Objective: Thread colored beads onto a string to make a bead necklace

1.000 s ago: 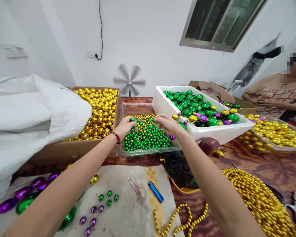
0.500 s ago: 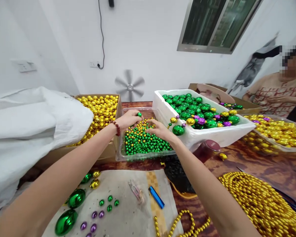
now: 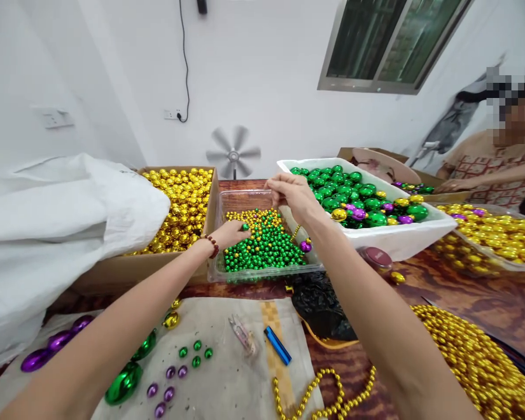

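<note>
My left hand (image 3: 231,235), with a beaded bracelet at its wrist, is over the left part of a clear plastic tray (image 3: 262,272), closed on a green bead (image 3: 245,227) at its fingertips. Small green and gold beads (image 3: 266,245) lie in that tray. My right hand (image 3: 292,195) is raised above the tray's back right corner, beside the white foam box (image 3: 376,236). Its fingers are pinched together; what they hold is too small to make out. A short gold strand with a purple bead (image 3: 305,246) hangs below my right hand.
Gold beads fill a cardboard box (image 3: 100,271) at left. Loose green beads (image 3: 196,361), purple beads (image 3: 169,394) and a blue lighter (image 3: 277,345) lie on the cloth (image 3: 227,396). Coiled gold strands (image 3: 476,356) are at right. A fan (image 3: 233,155) stands behind; a person (image 3: 499,169) sits far right.
My right hand has risen from the beads to above the tray's back right corner, its fingers now pinched. My left hand has moved slightly down and toward me, the green bead still in it.
</note>
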The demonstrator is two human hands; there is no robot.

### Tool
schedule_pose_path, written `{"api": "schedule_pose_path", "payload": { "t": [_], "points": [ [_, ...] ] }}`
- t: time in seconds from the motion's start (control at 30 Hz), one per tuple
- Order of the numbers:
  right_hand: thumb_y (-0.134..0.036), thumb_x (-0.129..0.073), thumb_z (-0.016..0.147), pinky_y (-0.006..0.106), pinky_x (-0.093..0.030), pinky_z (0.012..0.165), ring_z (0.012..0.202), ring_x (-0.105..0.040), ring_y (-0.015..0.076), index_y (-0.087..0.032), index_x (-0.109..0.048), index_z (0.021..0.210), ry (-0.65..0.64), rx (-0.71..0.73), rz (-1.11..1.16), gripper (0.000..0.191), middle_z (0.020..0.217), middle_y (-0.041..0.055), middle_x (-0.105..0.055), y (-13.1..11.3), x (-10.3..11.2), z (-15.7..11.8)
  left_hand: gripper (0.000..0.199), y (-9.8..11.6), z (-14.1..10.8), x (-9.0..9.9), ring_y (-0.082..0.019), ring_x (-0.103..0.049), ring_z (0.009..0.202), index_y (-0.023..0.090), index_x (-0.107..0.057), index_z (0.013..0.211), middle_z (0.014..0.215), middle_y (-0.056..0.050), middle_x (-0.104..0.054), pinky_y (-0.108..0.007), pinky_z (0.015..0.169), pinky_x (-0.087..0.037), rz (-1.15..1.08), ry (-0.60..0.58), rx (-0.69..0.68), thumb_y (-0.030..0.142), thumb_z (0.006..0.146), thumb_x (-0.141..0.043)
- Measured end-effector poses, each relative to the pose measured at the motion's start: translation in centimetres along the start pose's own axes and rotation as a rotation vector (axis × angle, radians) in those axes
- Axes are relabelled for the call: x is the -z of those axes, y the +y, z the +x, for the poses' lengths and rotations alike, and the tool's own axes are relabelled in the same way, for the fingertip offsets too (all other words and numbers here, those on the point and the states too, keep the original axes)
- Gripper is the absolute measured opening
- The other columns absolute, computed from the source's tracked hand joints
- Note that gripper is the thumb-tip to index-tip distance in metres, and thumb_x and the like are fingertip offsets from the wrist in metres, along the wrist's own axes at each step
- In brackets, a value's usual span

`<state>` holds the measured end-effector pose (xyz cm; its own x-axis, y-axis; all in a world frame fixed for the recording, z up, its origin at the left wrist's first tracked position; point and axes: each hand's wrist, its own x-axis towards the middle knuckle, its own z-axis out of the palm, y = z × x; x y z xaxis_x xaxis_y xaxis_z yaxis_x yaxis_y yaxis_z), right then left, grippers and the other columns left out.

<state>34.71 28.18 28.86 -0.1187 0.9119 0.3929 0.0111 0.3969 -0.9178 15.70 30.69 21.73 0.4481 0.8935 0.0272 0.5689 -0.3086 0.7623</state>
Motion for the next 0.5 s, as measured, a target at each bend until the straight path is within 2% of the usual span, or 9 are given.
{"api": "schedule_pose_path", "payload": {
  "t": [0.07, 0.13, 0.2, 0.3, 0.4, 0.5],
  "points": [
    [-0.018, -0.061, 0.087, 0.018, -0.04, 0.047, 0.044, -0.046, 0.0057, -0.017, -0.058, 0.067, 0.059, 0.045, -0.022, 0.021, 0.052, -0.0066, -0.049, -1.9, -0.8, 1.1, 0.031, -0.4, 0.2, -0.8, -0.017, -0.057, 0.062, 0.015, -0.067, 0.072, 0.063, -0.001, -0.062, -0.027, 0.059, -0.042, -0.027, 0.021, 0.008, 0.043, 0.083, -0.057],
    [-0.013, -0.056, 0.09, 0.018, -0.041, 0.047, 0.043, -0.045, 0.0059, -0.018, -0.057, 0.068, 0.125, 0.084, -0.012, 0.023, 0.051, -0.0066, -0.048, -3.6, -1.4, 2.3, 0.037, -0.7, 0.4, -1.3, -0.019, -0.063, 0.072, 0.017, -0.068, 0.078, 0.074, -0.003, -0.068, -0.029, 0.066, -0.047, -0.015, 0.008, -0.026, 0.05, 0.085, -0.053],
    [-0.015, -0.053, 0.094, 0.019, -0.045, 0.051, 0.045, -0.047, 0.0065, -0.019, -0.056, 0.071, 0.177, 0.136, 0.015, 0.023, 0.053, -0.0067, -0.047, -5.3, -1.7, 3.4, 0.03, -1.2, 0.4, -1.3, -0.023, -0.066, 0.082, 0.018, -0.068, 0.078, 0.082, -0.005, -0.072, -0.031, 0.076, -0.049, 0.042, -0.019, -0.063, 0.047, 0.079, -0.062],
    [-0.021, -0.056, 0.096, 0.023, -0.053, 0.061, 0.056, -0.058, 0.0096, -0.02, -0.055, 0.074, 0.158, 0.184, -0.01, 0.022, 0.059, -0.0049, -0.051, -8.2, -1.6, 5.0, 0.026, -2.1, 0.2, -1.1, -0.027, -0.067, 0.089, 0.016, -0.069, 0.085, 0.089, -0.009, -0.074, -0.036, 0.084, -0.05, 0.104, -0.018, -0.048, 0.038, 0.072, -0.068],
    [-0.017, -0.058, 0.095, 0.027, -0.057, 0.069, 0.072, -0.066, 0.0146, -0.021, -0.053, 0.072, 0.144, 0.193, -0.07, 0.024, 0.059, -0.0031, -0.054, -11.2, -1.6, 6.4, 0.049, -2.5, 0.2, -1.0, -0.028, -0.067, 0.097, 0.014, -0.063, 0.117, 0.112, -0.014, -0.072, -0.039, 0.088, -0.051, 0.068, 0.011, -0.024, 0.04, 0.076, -0.066],
    [-0.008, -0.051, 0.097, 0.029, -0.059, 0.074, 0.074, -0.068, 0.0139, -0.02, -0.052, 0.071, 0.211, 0.263, -0.077, 0.028, 0.054, -0.0048, -0.052, -14.1, -1.6, 7.5, 0.077, -1.9, 0.9, -1.2, -0.029, -0.06, 0.118, 0.015, -0.049, 0.138, 0.138, -0.017, -0.059, -0.04, 0.101, -0.045, -0.089, 0.097, -0.099, 0.038, 0.069, -0.076]
  ]
}}
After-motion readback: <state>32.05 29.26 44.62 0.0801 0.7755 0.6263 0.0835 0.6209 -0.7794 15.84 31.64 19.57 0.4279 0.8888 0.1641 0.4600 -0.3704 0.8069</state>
